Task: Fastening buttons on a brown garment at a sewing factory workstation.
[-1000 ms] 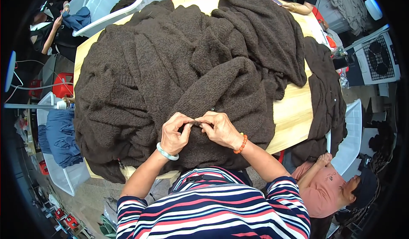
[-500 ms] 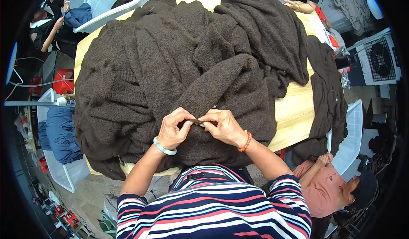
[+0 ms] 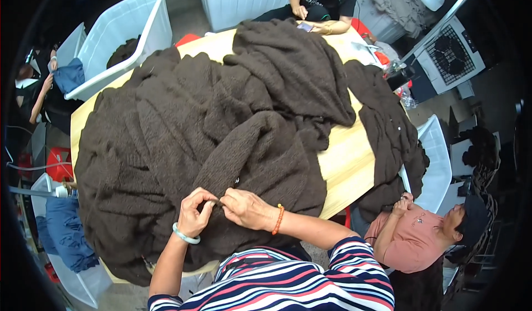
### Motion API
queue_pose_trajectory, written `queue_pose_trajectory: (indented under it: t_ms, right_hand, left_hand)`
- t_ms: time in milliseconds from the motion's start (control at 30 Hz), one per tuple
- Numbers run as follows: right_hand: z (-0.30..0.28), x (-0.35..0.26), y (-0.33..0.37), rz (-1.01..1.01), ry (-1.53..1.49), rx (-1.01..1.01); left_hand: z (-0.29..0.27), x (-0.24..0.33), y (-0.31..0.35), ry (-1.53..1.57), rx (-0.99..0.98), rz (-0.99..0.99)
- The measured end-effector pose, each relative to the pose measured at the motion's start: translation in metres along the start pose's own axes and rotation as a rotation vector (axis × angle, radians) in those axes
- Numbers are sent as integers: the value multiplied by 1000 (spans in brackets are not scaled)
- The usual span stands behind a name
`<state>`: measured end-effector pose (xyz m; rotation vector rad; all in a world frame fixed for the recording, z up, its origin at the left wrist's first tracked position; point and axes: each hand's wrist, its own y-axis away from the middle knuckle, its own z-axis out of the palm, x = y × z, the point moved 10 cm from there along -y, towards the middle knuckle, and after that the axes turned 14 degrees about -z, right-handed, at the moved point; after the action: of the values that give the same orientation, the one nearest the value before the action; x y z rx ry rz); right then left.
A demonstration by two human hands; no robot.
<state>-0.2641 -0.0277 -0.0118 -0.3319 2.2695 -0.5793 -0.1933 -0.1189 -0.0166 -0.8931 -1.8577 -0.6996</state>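
L hand (image 3: 195, 212) is wearing a pale green smooth bangle (image 3: 185, 235); its grip is pinching a tiny bit of dark brown fuzzy knit cloth (image 3: 160, 145) btwn thumb & fingertips. R hand (image 3: 247, 208), w/ an orange beaded bracelet (image 3: 278, 219), is holding its fingers bent in, tips meeting the L ones at that same bit; thumb side is partly hiding, so can't tell if R grip is pinching too. Cloth is lying in a big rumpled heap over most of a pale yellow wooden worktop (image 3: 349, 164), its near part spreading under both hands. More dark brown cloth (image 3: 385, 131) is hanging over the worktop's R edge. A person in a pink top (image 3: 407, 247) is sitting nearby at R. Far L, a white plastic tub (image 3: 124, 59) is standing beside the worktop; lower L, folded blue fabric (image 3: 67, 233) is piling up in another tub.
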Motion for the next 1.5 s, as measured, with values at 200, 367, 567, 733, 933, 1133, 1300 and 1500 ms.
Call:
queue_pose_trajectory:
  t_ms: [200, 367, 567, 733, 933, 1133, 1300, 1500]
  right_hand:
    - [-12, 7, -1, 159, -29, 51]
    - [-12, 0, -7, 49, 59, 14]
    - [-12, -1, -9, -33, 114, -66]
    - [-8, -6, -5, -30, 8, -41]
    - [-16, 2, -3, 21, -165, 85]
    - [-23, 10, -10, 113, -286, 3]
    - [-19, 18, -12, 132, -352, -30]
    - [-21, 17, -14, 212, -406, -48]
  left_hand:
    - [1, -19, -2, 140, 1, -176]
    - [9, -42, 1, 342, -91, -383]
    - [2, -5, 4, 48, 64, -71]
    - [-3, 15, 8, -46, 106, 30]
    - [-2, 21, 5, -53, 1, 135]
    - [1, 15, -3, 102, -139, 74]
    - [5, -6, -6, 181, -193, -72]
    - [2, 3, -4, 111, -66, -17]
